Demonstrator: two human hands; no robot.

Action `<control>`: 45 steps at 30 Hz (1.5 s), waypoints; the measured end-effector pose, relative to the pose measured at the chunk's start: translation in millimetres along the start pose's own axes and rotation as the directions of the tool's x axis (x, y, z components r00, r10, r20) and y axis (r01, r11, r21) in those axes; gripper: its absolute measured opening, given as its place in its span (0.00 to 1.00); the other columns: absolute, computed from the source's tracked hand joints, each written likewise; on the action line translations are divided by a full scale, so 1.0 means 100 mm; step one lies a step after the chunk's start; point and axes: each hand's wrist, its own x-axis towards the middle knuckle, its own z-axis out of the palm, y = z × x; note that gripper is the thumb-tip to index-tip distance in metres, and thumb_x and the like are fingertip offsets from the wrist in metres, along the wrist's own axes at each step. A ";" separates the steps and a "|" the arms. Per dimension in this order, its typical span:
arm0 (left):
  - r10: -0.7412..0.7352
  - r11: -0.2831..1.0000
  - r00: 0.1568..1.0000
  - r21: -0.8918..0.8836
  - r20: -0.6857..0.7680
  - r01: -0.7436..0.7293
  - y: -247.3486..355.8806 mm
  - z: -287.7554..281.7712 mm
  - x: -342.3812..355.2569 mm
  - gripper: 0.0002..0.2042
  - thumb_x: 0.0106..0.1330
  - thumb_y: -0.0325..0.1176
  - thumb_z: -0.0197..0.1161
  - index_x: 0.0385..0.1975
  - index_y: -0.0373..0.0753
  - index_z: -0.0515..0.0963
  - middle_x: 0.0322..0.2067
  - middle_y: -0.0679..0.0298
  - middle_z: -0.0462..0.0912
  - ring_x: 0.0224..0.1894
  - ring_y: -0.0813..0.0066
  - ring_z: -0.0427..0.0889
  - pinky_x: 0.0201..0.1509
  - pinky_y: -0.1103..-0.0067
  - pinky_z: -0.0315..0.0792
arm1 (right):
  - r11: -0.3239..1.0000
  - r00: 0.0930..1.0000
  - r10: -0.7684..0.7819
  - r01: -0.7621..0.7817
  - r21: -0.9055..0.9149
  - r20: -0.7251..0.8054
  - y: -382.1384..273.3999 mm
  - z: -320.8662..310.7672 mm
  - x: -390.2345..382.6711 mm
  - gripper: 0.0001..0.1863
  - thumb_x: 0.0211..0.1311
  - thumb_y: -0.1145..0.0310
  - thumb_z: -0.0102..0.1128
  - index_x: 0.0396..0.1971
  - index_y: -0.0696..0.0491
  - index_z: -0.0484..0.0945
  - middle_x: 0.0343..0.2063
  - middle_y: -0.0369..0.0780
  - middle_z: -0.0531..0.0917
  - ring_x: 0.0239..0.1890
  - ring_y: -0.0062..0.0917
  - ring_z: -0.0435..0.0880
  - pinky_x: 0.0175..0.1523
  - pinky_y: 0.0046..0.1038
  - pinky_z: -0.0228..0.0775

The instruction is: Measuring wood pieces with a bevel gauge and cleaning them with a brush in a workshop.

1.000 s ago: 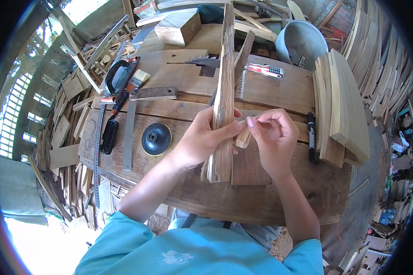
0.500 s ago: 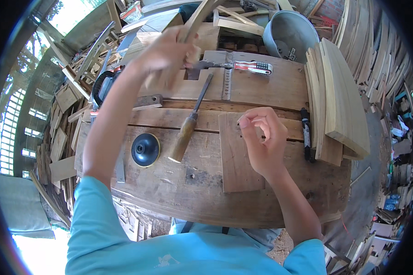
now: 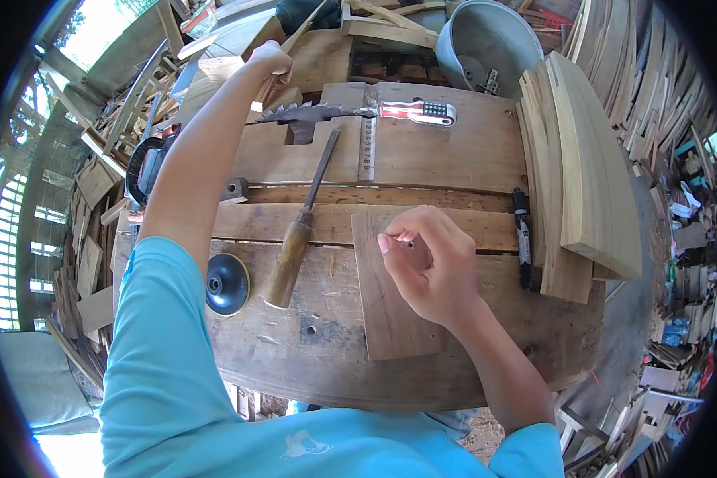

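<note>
My left hand [image 3: 268, 62] is stretched to the far left end of the workbench [image 3: 311, 350], closed on strips of wood. My right hand [image 3: 426, 263] hovers over a flat brown board [image 3: 390, 338] near the front, fingertips pinched; anything between them is too small to make out. To its left lie a chisel [image 3: 293, 255] with a wooden handle and a black disc pad [image 3: 225, 285]. Farther back are a serrated blade with a red-and-white handle [image 3: 414, 112] and a steel rule [image 3: 366, 163]. A black marker [image 3: 522, 235] lies right of my right hand.
Curved planks [image 3: 593, 183] are stacked on the bench's right. A grey bucket [image 3: 490, 40] stands at the back. A black-handled tool [image 3: 143, 163] is at left, partly behind my arm. Piles of scrap wood [image 3: 88, 239] line both sides.
My left hand has carried the long wood strips away to the back left, uncovering the chisel. My right hand has drawn slightly down and left, fingertips staying pinched.
</note>
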 end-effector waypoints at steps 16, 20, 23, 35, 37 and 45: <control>0.229 0.956 0.923 0.249 -0.309 -0.154 -0.40 -0.08 -0.31 0.29 0.61 0.53 0.69 0.51 0.33 0.83 0.56 0.43 0.83 0.58 0.48 0.84 0.63 0.62 0.77 | 1.000 0.999 0.016 -0.017 0.021 0.045 -0.03 0.06 0.01 0.05 0.61 0.74 0.68 0.33 0.55 0.80 0.29 0.41 0.83 0.32 0.31 0.85 0.39 0.30 0.77; 0.351 0.931 0.879 0.225 -0.322 -0.289 -0.52 -0.42 -0.80 0.34 0.64 0.63 0.63 0.48 0.31 0.85 0.42 0.42 0.88 0.48 0.43 0.87 0.57 0.59 0.78 | 0.999 0.999 0.043 -0.043 -0.003 0.024 -0.01 0.02 -0.02 0.05 0.64 0.73 0.68 0.33 0.56 0.80 0.28 0.41 0.84 0.31 0.29 0.85 0.39 0.28 0.77; 0.373 0.928 0.836 0.173 -0.403 -0.331 -0.87 -0.67 -1.52 0.32 0.65 0.62 0.62 0.50 0.34 0.85 0.40 0.45 0.89 0.46 0.48 0.89 0.54 0.62 0.79 | 0.998 0.998 0.065 -0.065 -0.021 0.003 0.01 0.02 -0.03 0.04 0.65 0.73 0.67 0.34 0.56 0.80 0.28 0.41 0.84 0.30 0.28 0.85 0.39 0.27 0.76; -0.206 0.950 0.903 -0.300 -0.377 0.091 -2.42 -0.11 -4.47 0.24 0.67 0.51 0.69 0.52 0.36 0.84 0.36 0.54 0.89 0.42 0.61 0.89 0.48 0.67 0.79 | 0.997 0.997 0.078 -0.079 0.016 0.023 -0.03 0.10 -0.07 0.04 0.68 0.74 0.65 0.34 0.58 0.80 0.27 0.39 0.84 0.30 0.22 0.83 0.39 0.24 0.74; -0.155 0.956 0.904 -0.292 -0.399 0.034 -2.28 0.33 -4.74 0.24 0.66 0.50 0.70 0.51 0.36 0.82 0.35 0.54 0.88 0.41 0.57 0.89 0.47 0.64 0.80 | 0.999 0.998 0.048 -0.048 0.005 0.051 -0.01 0.10 -0.06 0.04 0.68 0.74 0.65 0.34 0.58 0.80 0.27 0.38 0.84 0.30 0.20 0.82 0.39 0.23 0.74; -0.374 0.918 0.859 -0.273 -0.350 0.288 -1.79 0.67 -4.49 0.23 0.69 0.52 0.66 0.48 0.35 0.79 0.39 0.45 0.87 0.46 0.43 0.85 0.49 0.57 0.77 | 0.959 0.986 0.164 -0.169 0.226 0.042 0.14 0.11 -0.12 0.06 0.74 0.73 0.62 0.40 0.60 0.78 0.32 0.35 0.82 0.35 0.14 0.80 0.43 0.18 0.72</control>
